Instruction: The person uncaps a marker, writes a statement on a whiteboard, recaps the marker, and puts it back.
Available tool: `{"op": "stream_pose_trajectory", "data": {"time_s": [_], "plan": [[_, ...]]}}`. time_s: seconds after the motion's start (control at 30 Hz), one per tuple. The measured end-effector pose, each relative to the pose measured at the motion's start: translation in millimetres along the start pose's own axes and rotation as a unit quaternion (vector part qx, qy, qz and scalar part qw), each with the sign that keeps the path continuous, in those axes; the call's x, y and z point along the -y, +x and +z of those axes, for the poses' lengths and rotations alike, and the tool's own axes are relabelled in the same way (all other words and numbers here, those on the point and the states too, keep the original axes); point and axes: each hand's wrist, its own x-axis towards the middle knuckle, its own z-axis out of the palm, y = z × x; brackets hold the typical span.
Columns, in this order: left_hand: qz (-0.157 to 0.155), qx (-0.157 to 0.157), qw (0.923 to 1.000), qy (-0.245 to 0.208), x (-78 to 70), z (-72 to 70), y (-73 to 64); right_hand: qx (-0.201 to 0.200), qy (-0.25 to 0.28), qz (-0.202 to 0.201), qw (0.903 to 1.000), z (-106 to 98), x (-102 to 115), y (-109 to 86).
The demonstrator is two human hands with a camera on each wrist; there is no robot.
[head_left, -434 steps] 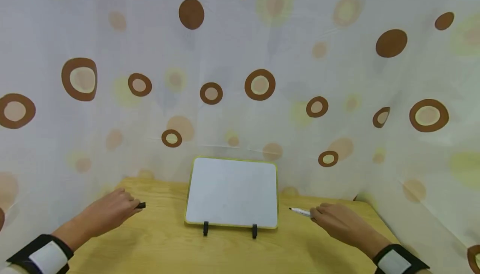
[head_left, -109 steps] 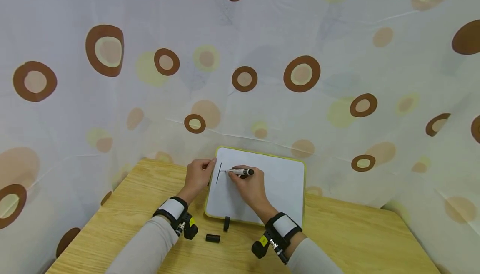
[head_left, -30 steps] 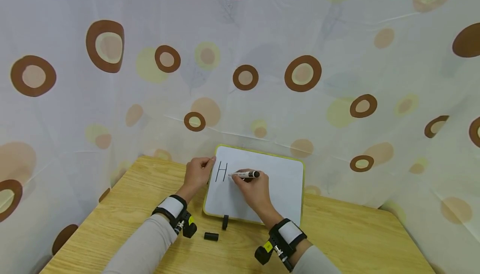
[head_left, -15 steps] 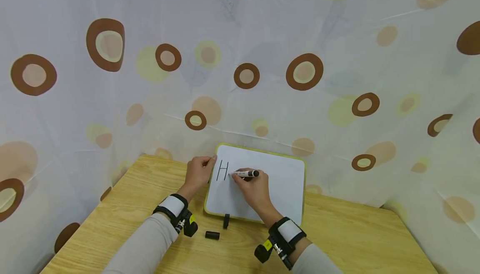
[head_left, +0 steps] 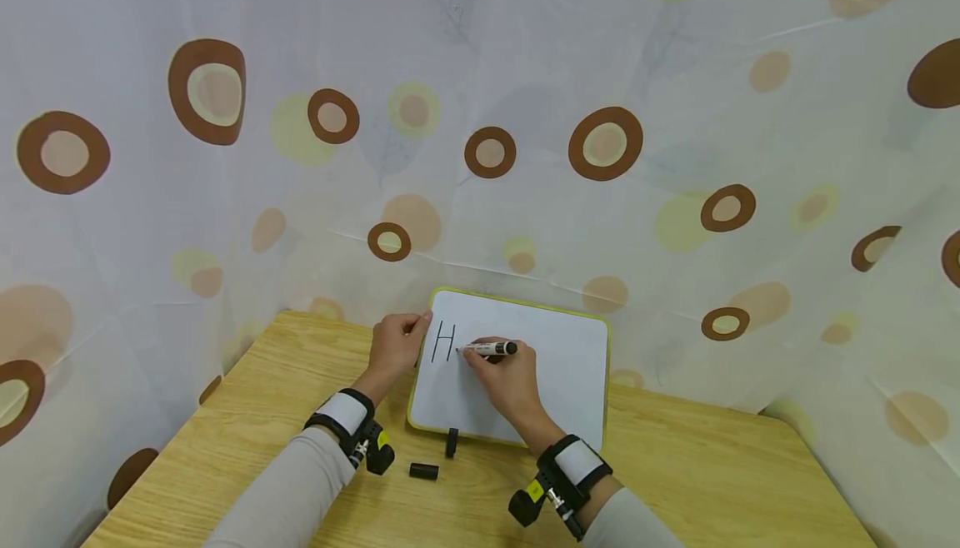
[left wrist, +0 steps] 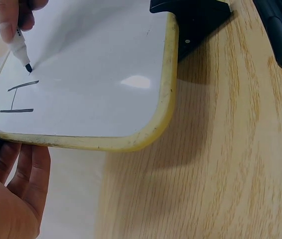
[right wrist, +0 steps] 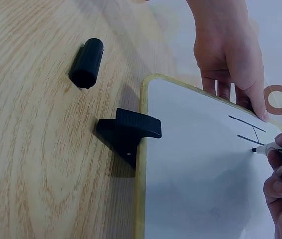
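Observation:
A whiteboard (head_left: 566, 373) with a yellow rim leans back on the table. My left hand (head_left: 393, 346) grips its left edge, thumb at the front rim and fingers behind, as the left wrist view (left wrist: 16, 199) shows. My right hand (head_left: 513, 377) pinches a white marker (head_left: 491, 349) with a black end. A black letter H (head_left: 445, 340) stands near the board's upper left. Just right of the H is the marker's dark tip (right wrist: 255, 149); whether it touches the surface I cannot tell. The black marker cap (head_left: 423, 471) lies on the table before the board.
A black stand foot (head_left: 452, 443) hooks over the board's lower edge; the other foot is hidden behind my right forearm. The wooden table (head_left: 712, 465) extends to both sides. A curtain with brown circles (head_left: 555, 231) hangs close behind the board.
Earlier, my hands were apart beside a blank board, the left holding a black piece. Then the left gripped the board and the H grew from two strokes to three. Over the last second, little moves.

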Motion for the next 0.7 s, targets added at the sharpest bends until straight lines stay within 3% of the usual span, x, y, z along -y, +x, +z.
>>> {"op": "stream_pose_trajectory", "data": {"time_s": [0.5, 0.7], "plan": [[-0.010, -0.008, 0.9998, 0.012, -2.1, -2.6, 0.3, -0.028, 0.005, 0.006, 0.9996, -3.0, -2.2, 1.3], [0.007, -0.014, 0.9998, 0.012, -1.5, -2.3, -0.7, -0.041, 0.005, 0.007, 0.9991, -2.3, -3.8, 3.7]]}}
